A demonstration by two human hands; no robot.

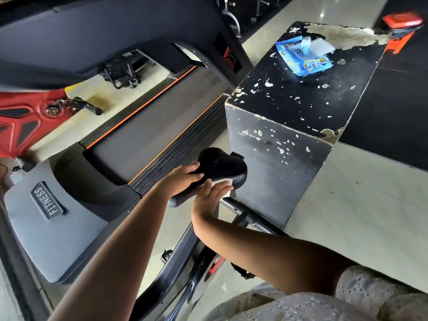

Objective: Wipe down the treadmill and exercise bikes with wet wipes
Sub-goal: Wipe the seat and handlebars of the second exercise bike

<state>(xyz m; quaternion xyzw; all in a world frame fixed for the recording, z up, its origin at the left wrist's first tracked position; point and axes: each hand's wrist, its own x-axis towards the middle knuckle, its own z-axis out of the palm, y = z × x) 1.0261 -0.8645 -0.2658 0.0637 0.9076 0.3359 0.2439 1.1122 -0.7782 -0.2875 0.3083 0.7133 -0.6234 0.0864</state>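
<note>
A black exercise bike saddle (220, 163) stands in the middle of the view. My left hand (183, 179) grips its near left edge, thumb on top. My right hand (212, 195) presses a white wet wipe (222, 183) flat against the saddle's right side with straight fingers. The bike's black frame (180, 267) runs down toward me. The treadmill (148, 121), with a grey belt and orange stripes, lies to the left. A blue pack of wet wipes (303, 57) lies open on the black box, a wipe sticking up from it.
A scuffed black plyo box (289, 107) stands right beside the saddle. A red exercise bike (25, 119) with a pedal crank is at the left edge. An orange object (400, 26) sits at the far right. Pale tiled floor (361, 205) lies to the right.
</note>
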